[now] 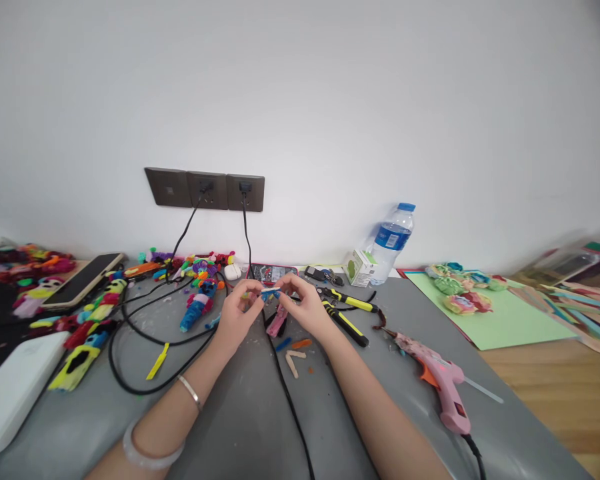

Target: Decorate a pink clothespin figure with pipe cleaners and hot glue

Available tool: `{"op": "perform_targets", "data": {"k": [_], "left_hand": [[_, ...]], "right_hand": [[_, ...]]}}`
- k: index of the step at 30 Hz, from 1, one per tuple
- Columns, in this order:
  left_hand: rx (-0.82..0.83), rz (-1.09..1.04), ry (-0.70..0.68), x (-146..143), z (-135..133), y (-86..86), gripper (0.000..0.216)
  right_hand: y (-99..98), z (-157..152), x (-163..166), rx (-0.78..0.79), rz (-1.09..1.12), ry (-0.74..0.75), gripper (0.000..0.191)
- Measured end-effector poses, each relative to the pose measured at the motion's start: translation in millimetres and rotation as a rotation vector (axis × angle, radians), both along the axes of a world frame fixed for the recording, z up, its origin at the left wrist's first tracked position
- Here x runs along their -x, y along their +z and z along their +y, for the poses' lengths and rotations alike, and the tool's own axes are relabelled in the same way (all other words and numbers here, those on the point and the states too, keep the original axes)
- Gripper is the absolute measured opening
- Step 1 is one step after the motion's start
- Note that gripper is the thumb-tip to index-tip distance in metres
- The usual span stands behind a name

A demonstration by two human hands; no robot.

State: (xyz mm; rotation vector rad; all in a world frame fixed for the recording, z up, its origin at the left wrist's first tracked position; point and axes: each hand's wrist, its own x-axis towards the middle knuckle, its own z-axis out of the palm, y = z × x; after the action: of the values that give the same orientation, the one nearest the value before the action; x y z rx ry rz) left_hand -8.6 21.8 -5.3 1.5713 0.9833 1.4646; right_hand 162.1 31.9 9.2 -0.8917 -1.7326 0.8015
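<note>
Both of my hands meet above the grey mat (240, 413) near its far side. My left hand (237, 312) and my right hand (306, 305) pinch the two ends of a small blue and white craft stick (270, 292), held level between the fingertips. A pink piece (279, 320) lies on the mat right below the hands. Short blue, orange and beige stick pieces (294, 353) lie just in front of it. A black cable (285, 393) runs under my hands toward me.
A pink glue gun (443, 387) lies to the right, yellow-handled pliers (347, 310) beyond my right hand. Colourful fuzzy craft figures (197, 307) and a phone (83, 280) crowd the left. A water bottle (393, 243), wall sockets (205, 190) and a green sheet (500, 317) stand further off.
</note>
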Motion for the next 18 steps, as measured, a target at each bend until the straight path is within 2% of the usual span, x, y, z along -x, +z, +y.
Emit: {"op": "perform_targets", "data": {"k": [18], "left_hand": [[0.006, -0.004, -0.009, 0.3, 0.3, -2.8, 0.008]], "right_hand": [[-0.2, -0.7, 0.4, -0.012, -0.002, 0.003, 0.008]]}}
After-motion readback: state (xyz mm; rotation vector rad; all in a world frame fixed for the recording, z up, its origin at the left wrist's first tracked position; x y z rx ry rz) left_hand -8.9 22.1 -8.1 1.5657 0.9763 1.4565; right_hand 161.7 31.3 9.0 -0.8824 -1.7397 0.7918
